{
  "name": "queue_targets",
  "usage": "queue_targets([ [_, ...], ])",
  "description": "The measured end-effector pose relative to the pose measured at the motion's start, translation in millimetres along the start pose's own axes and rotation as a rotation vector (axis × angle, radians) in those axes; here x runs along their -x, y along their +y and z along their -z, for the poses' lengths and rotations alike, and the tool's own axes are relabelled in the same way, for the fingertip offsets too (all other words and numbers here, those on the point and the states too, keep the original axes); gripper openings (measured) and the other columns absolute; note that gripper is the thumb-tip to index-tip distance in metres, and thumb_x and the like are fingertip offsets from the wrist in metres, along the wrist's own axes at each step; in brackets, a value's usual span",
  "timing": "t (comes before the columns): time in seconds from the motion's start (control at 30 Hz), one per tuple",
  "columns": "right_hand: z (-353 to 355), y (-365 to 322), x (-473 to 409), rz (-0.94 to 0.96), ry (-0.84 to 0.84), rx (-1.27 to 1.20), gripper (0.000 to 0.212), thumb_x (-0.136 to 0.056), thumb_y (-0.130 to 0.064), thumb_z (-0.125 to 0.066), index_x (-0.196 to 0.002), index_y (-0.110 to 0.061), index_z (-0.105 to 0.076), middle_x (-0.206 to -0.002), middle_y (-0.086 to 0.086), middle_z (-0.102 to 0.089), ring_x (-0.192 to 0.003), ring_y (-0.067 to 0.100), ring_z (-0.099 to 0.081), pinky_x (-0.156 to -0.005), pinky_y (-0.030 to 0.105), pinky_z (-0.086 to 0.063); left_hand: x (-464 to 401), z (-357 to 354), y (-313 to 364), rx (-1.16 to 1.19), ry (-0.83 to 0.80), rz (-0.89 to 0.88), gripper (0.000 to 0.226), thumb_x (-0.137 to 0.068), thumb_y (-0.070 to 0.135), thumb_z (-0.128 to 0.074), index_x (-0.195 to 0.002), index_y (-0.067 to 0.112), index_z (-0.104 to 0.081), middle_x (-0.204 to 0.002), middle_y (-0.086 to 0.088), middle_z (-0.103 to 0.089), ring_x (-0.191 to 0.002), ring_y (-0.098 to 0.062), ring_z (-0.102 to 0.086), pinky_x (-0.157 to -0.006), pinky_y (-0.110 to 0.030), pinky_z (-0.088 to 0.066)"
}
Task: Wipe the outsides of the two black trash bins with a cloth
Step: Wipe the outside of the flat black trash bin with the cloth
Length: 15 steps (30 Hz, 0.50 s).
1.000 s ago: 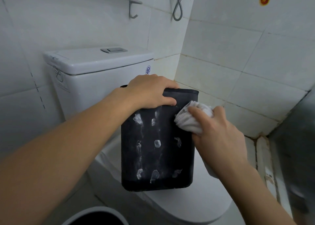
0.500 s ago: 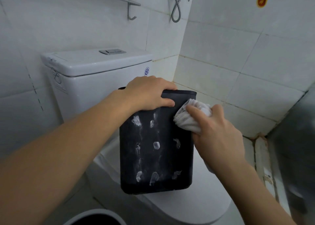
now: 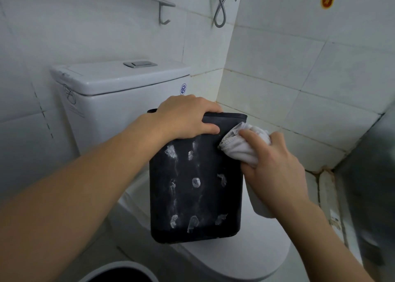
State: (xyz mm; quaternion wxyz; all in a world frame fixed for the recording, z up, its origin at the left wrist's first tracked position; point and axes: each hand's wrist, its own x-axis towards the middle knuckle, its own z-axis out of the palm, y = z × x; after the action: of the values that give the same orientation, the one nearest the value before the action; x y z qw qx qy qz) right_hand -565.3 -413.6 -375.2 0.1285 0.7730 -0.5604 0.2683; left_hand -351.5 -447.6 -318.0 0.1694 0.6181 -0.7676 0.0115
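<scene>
A black rectangular trash bin [image 3: 196,196] stands upright on the closed toilet lid, its near face dotted with white smears. My left hand [image 3: 186,117] grips the bin's top rim from the left, thumb on the near face. My right hand [image 3: 275,168] holds a bunched white cloth [image 3: 239,144] against the bin's upper right corner. A tail of the cloth hangs down behind my right wrist. At the bottom edge shows part of a round rim with a dark inside [image 3: 119,273]; whether it is the second bin I cannot tell.
The white toilet lid [image 3: 245,258] carries the bin, with the cistern [image 3: 119,93] behind it. Tiled walls close in at the back and right. A metal rail with a hook [image 3: 162,8] and a shower hose [image 3: 220,14] hang above.
The bin and both hands have barely shifted in the view. The cloth stays at the bin's upper right corner.
</scene>
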Motion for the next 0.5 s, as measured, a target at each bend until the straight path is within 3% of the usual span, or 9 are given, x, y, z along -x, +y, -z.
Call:
queue_targets([
  [0.2, 6.2, -2.7, 3.4, -0.018, -0.093, -0.024, 0.051, -0.083, -0.036, -0.061, -0.129, -0.051, -0.046, -0.096, -0.008, -0.034, -0.071, 0.029, -0.056, -0.054, 0.03, -0.031, -0.1, -0.2, -0.6, 0.004, -0.001, 0.008, 0.043, -0.086, 0.061, -0.06, -0.129, 0.055, -0.052, -0.12, 0.01, -0.064, -0.11, -0.021, -0.057, -0.084, -0.033, -0.042],
  [0.37, 6.4, -6.7, -6.5, -0.07, -0.075, -0.09, 0.053, -0.083, -0.037, -0.061, -0.129, -0.053, -0.043, -0.098, -0.008, -0.034, -0.076, 0.031, -0.057, -0.056, 0.031, -0.032, 0.3, 0.3, 0.0, 0.0, 0.005, 0.006, 0.043, -0.086, 0.063, -0.059, -0.128, 0.056, -0.052, -0.12, 0.009, -0.064, -0.109, -0.021, -0.057, -0.081, -0.032, -0.04],
  [0.5, 6.9, -0.8, 3.7, -0.031, -0.162, -0.094, 0.054, -0.082, -0.038, -0.062, -0.13, -0.052, -0.042, -0.097, -0.006, -0.042, -0.079, 0.027, -0.057, -0.059, 0.032, -0.037, 0.2, 0.1, -1.1, 0.003, 0.0, 0.011, 0.047, -0.086, 0.063, -0.059, -0.131, 0.056, -0.05, -0.123, 0.008, -0.063, -0.111, -0.022, -0.057, -0.082, -0.032, -0.04],
])
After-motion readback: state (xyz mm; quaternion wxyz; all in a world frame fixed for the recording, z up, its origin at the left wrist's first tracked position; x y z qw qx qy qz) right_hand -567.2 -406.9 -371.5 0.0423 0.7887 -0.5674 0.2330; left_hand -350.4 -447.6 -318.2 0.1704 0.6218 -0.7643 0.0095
